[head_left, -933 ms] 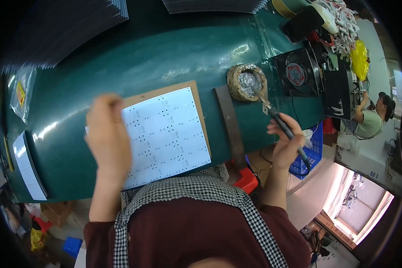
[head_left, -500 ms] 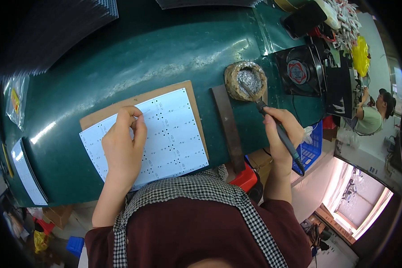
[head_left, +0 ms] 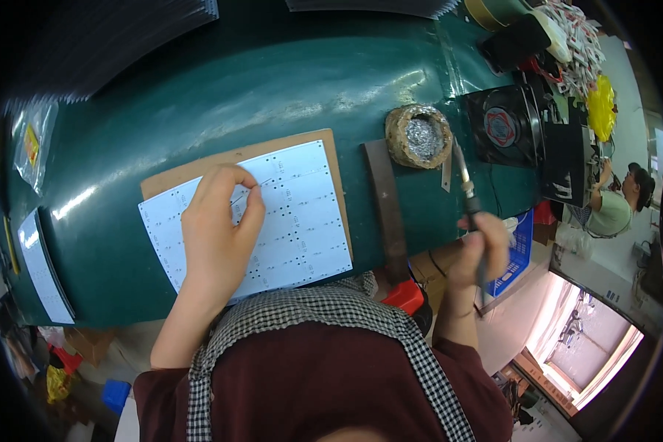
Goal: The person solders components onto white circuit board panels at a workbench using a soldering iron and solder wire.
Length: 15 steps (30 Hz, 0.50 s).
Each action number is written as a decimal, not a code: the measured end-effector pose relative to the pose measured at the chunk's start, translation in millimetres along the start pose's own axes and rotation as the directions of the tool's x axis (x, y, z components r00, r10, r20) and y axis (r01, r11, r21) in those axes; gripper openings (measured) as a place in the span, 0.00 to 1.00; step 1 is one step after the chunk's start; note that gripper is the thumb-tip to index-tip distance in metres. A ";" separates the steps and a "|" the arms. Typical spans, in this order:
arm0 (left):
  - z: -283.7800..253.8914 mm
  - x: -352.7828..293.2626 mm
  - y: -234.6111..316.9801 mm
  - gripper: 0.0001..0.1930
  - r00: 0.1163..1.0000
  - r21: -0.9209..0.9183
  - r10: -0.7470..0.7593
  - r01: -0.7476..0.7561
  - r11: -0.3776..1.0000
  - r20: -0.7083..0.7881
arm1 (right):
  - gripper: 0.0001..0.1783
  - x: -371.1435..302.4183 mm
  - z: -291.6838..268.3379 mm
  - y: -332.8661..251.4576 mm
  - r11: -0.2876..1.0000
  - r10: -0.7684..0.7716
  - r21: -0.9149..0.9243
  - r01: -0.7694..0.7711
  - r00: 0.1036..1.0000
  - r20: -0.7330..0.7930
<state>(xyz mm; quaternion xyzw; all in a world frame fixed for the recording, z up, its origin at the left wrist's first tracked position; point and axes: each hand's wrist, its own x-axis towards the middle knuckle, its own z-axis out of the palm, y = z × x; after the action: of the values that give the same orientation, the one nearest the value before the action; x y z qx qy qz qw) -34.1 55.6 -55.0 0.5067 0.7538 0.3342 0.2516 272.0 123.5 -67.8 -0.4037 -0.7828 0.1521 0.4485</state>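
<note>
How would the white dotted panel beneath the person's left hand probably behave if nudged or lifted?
The white panel looks thin, so it is probably light for its size. Its flat, unwrinkled face suggests stiff rather than floppy. Lying flat on the brown board, it would likely slide, not tip.

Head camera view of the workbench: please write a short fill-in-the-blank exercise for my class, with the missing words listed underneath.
1. The right hand holds a soldering ____.
2. The left hand is over a white panel; the board beneath that panel is coloured ____.
3. The basket near the right hand is coloured ____.
4. The tabletop is coloured ____.

Missing words: iron; brown; blue; green.
</note>
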 end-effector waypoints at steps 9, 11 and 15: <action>11.2 7.3 -1.3 0.05 1.000 0.023 -0.012 0.012 1.000 0.005 | 0.21 -8.1 32.3 -31.1 0.963 0.081 0.250 -0.097 0.994 0.077; 14.5 8.3 -2.2 0.06 0.999 0.060 -0.035 0.034 0.998 0.017 | 0.14 13.5 51.3 -48.0 0.939 0.142 0.272 -0.209 0.958 0.248; 28.4 10.0 -7.4 0.06 0.996 0.048 0.051 -0.047 0.998 -0.078 | 0.08 20.6 78.9 -57.0 0.882 0.235 0.329 -0.338 0.920 0.315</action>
<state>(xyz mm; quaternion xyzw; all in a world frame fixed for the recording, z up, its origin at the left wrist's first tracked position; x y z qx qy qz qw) -21.7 70.0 -79.5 0.5171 0.7580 0.3429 0.2014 173.0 113.4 -65.2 -0.3980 -0.7228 0.4174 0.3807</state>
